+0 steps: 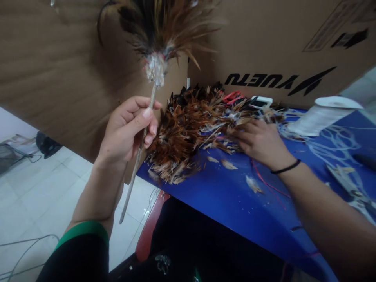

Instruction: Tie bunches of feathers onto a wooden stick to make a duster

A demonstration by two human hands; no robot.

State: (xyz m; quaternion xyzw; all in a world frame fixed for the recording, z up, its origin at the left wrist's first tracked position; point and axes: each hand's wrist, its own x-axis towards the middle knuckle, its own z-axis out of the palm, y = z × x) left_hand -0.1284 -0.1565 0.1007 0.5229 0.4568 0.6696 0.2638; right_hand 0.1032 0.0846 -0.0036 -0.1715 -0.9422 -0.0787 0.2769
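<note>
My left hand (131, 127) is closed round the thin stick handle of a feather duster (155, 70), held up and slightly tilted. Brown and black feathers fan out at its top, above a whitish bound collar, and the handle's lower end hangs past my wrist. A heap of reddish-brown feathers (182, 129) lies on the blue table (217, 207). My right hand (261, 143) reaches into the right side of this heap, its fingers bent and touching feathers. The fingertips are blurred and partly hidden, so whether they grip any feathers I cannot tell.
Cardboard walls (264, 43) stand behind and left of the table. At right are a white spool (326, 115), tangled pale string (337, 141) and scissors (352, 188). A white-edged device (261, 102) lies behind the feathers. Pink string (268, 182) runs under my right forearm.
</note>
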